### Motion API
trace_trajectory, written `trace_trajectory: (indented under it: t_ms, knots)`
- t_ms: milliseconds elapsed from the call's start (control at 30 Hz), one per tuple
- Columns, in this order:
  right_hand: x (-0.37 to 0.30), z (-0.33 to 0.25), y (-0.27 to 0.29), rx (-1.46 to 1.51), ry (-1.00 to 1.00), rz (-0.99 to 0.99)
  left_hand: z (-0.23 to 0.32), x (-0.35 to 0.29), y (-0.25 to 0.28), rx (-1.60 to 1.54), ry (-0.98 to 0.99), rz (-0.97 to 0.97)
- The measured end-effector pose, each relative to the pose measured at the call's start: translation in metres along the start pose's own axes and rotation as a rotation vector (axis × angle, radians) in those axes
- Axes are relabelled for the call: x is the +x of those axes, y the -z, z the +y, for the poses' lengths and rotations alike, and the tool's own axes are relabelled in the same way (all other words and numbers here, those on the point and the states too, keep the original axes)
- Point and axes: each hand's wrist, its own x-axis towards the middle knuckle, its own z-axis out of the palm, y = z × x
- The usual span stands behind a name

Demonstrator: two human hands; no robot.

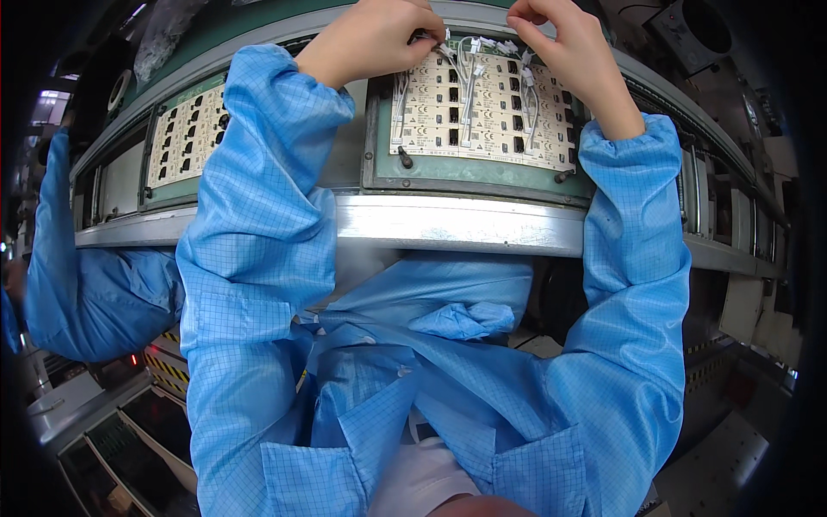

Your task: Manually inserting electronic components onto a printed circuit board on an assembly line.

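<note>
A cream circuit board panel (491,129) lies in a green-based carrier (482,179), with rows of black parts and several thin white cables (469,95) across it. My left hand (379,39) is curled over the panel's far left corner, its fingertips closed at the end of a white cable. Past the far right edge, my right hand (568,39) is raised with thumb and forefinger bent together; whatever they may hold is too small to make out. White plugs (495,46) cluster along the far edge between both hands.
A metal rail (457,224) runs along the near side of the line. To the left sits another carrier with a cream panel (185,138). A blue-sleeved person (103,293) is at the far left. Clear plastic wrapping (164,39) lies at the back left.
</note>
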Motion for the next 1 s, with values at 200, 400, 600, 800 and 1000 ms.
trace_trajectory:
  t_ms: [200,400,600,800,1000]
  knots:
    - [0.001,0.006,0.001,-0.032,0.045,0.020,0.002,0.000,0.002,0.021,-0.048,-0.002]
    - [-0.002,0.023,-0.010,-0.049,0.094,0.003,-0.005,-0.006,-0.013,0.093,-0.047,0.054]
    - [-0.005,0.015,-0.001,-0.073,0.082,0.037,0.005,-0.006,-0.014,0.039,0.056,0.060]
    - [-0.007,0.015,0.011,0.076,-0.103,0.080,0.003,-0.005,-0.015,0.004,0.109,0.033]
    - [-0.020,0.015,0.011,0.188,-0.202,0.150,0.001,-0.004,-0.010,0.067,0.087,0.030]
